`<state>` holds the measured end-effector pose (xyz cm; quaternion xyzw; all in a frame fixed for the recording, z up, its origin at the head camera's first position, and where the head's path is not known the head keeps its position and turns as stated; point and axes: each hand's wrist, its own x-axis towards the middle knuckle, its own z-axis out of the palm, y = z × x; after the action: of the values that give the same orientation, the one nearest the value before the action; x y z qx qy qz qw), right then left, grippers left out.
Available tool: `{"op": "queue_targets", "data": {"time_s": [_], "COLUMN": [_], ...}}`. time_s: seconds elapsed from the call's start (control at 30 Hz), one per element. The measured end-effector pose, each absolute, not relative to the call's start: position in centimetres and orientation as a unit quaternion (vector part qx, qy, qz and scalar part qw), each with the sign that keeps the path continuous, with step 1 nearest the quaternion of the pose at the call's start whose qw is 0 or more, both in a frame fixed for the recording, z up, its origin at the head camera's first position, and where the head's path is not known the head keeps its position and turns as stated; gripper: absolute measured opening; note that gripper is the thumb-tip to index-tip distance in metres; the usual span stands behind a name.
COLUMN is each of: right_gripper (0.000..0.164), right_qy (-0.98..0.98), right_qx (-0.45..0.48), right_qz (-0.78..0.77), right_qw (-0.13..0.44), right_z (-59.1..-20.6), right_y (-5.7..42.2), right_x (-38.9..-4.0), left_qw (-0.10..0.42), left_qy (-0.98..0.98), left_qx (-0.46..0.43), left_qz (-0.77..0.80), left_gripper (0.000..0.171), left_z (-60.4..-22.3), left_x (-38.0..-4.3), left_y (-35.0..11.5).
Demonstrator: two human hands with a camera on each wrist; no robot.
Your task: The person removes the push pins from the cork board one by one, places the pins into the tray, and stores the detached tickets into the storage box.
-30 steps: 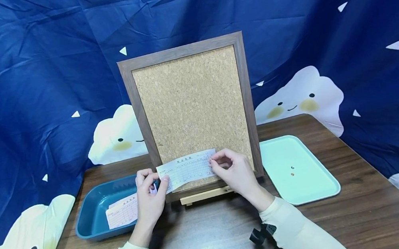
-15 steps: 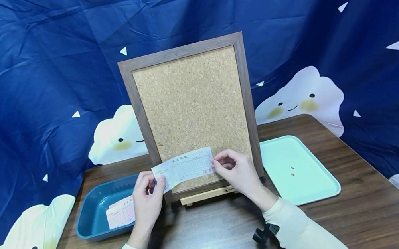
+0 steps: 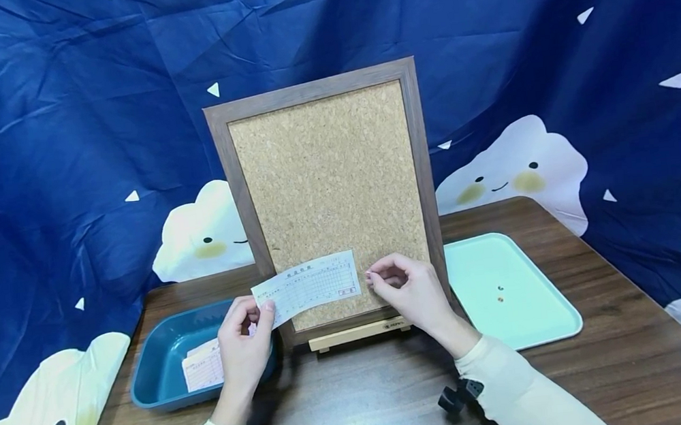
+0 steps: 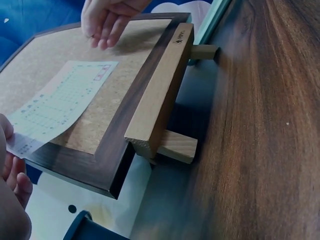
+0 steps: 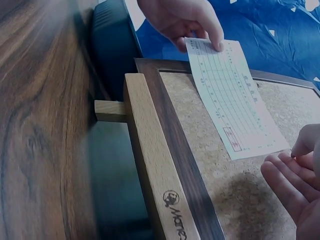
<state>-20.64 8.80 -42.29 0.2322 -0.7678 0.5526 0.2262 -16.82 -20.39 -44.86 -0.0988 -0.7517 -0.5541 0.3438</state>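
A printed receipt slip with a ruled grid and a red box is pinched at its left end by my left hand. It lies slightly curved across the lower part of a framed cork board. My right hand is beside the slip's free right end, apart from it, in front of the cork. Thumb and index finger pinch a tiny thumbtack, mostly hidden by the fingertips. In the left wrist view the slip overlaps the board's frame.
A wooden easel ledge supports the board. At left, a blue basin holds more slips. To the right, a mint tray bears two tiny tacks. A patterned blue cloth hangs behind the brown table.
My left hand has drawn the slip leftward. My right hand has shifted slightly right, so a gap now shows between its fingertips and the slip's right edge.
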Motion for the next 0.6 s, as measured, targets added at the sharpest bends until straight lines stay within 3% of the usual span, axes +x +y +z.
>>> {"op": "queue_targets", "data": {"time_s": [0.6], "right_gripper": [0.013], "right_qy": [-0.759], "right_qx": [0.249], "right_qz": [0.566], "right_qw": [0.204], "right_z": [-42.4], "right_y": [10.3], "right_x": [-20.7], "left_qw": [0.367], "left_qy": [-0.755], "left_qx": [-0.080], "left_qz": [-0.537], "left_gripper": [0.003], "left_z": [-44.7], "left_x": [-16.3], "left_y": [-20.9]}}
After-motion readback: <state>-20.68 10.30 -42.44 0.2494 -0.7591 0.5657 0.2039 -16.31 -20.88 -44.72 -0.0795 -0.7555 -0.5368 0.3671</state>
